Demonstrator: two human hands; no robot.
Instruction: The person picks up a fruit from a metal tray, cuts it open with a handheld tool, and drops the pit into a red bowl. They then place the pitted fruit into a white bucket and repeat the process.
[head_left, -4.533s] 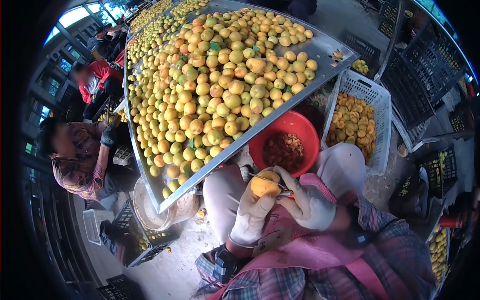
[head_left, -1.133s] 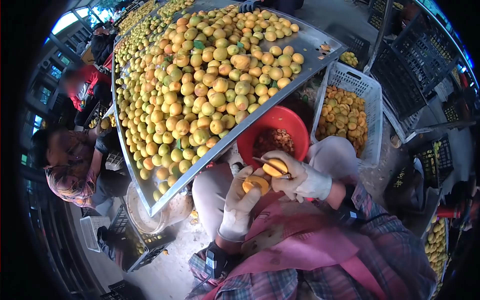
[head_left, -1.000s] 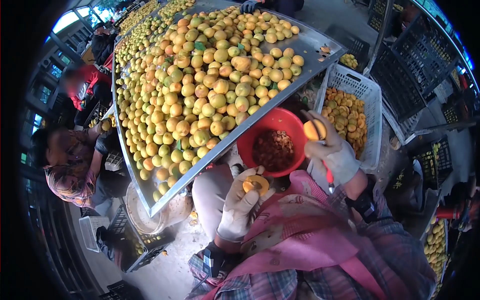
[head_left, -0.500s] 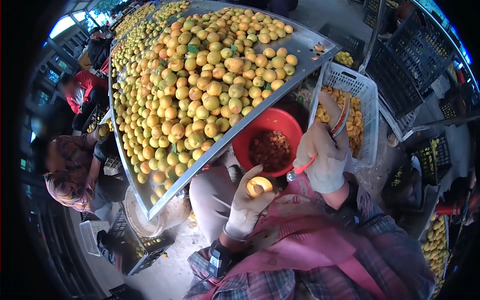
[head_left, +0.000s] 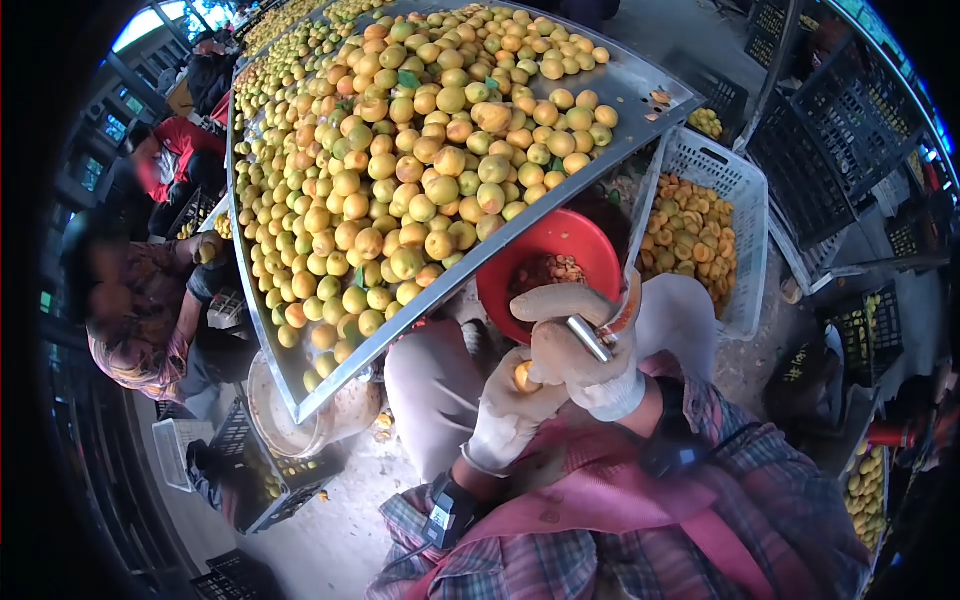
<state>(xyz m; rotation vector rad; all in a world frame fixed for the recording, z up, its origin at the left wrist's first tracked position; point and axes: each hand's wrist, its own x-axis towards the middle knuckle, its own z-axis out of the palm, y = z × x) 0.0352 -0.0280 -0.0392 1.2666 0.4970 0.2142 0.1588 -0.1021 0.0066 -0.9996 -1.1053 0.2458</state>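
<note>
My left hand, in a pale work glove, is closed around an apricot, of which only a small orange part shows. Right beside it, my gloved right hand grips a small hand tool with a shiny metal cylinder sticking out between the fingers. The two hands touch or nearly touch, and the tool's other end is mostly hidden. Just beyond them sits a red bowl with brown pits inside. A white crate to its right holds halved apricots.
A metal-edged sorting table piled with whole apricots fills the upper left. Under its corner stands a white bucket. Black crates are stacked at right. Another person sits at left, and one in red farther back.
My right hand has moved left and down to my left hand, bringing the tool with it. The cut apricot face, visible before, is now mostly covered by my fingers. The view has shifted slightly.
</note>
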